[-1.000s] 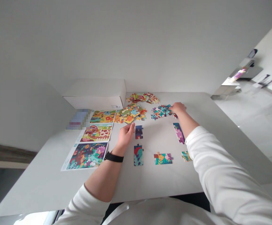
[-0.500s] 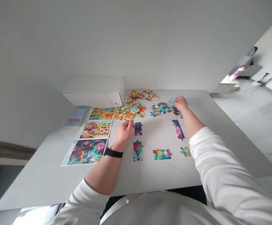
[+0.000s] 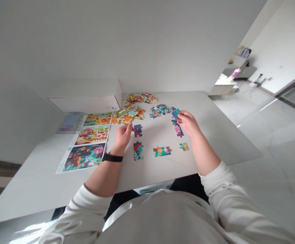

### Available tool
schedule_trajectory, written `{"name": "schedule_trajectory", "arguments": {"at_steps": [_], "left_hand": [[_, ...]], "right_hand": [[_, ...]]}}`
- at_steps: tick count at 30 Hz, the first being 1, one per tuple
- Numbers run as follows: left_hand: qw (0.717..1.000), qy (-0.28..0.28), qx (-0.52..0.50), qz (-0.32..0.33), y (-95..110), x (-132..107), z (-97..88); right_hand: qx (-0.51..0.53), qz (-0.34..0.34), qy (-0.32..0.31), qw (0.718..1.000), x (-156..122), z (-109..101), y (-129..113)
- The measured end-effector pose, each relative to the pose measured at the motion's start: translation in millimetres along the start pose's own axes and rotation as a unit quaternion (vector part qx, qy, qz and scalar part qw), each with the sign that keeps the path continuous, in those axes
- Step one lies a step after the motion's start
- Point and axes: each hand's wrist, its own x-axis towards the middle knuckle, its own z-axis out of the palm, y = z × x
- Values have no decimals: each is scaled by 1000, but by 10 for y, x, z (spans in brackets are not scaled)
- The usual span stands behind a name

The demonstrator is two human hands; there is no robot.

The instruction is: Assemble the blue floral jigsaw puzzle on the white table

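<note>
My right hand pinches a small blue-green puzzle piece above the purple strip of joined pieces. My left hand rests on the white table with curled fingers, its fingertips beside a dark blue piece. Nearer me lie a red-and-teal piece, a joined teal pair and a small teal piece. A heap of teal loose pieces sits just beyond my right hand.
Orange-yellow loose pieces and a red-yellow heap lie toward the wall. A sheet with three reference pictures lies at left, behind it a white box. The table's right edge drops to a pale floor.
My right hand left the teal heap and came back toward me with a piece pinched in it. My head turned, shifting the whole scene leftward. The left hand stayed by the dark blue piece.
</note>
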Motion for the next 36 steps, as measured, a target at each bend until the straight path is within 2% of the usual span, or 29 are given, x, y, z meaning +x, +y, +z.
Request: {"name": "schedule_trajectory", "arguments": {"at_steps": [3, 7, 21, 28, 33, 36], "left_hand": [[1000, 5, -15, 4, 74, -59, 5], [1000, 11, -15, 5, 159, -116, 3], [999, -5, 30, -13, 150, -130, -45], [998, -29, 26, 40, 111, -109, 5], [989, -94, 72, 83, 271, -193, 37], [987, -84, 111, 77, 331, -229, 37]], "right_hand": [[43, 13, -3, 999, -170, 120, 87], [53, 32, 0, 998, -230, 223, 180], [26, 66, -65, 995, -289, 303, 301], [1, 33, -98, 995, -348, 346, 308], [-16, 28, -134, 990, -374, 394, 333], [-25, 26, -148, 988, -377, 410, 364]]}}
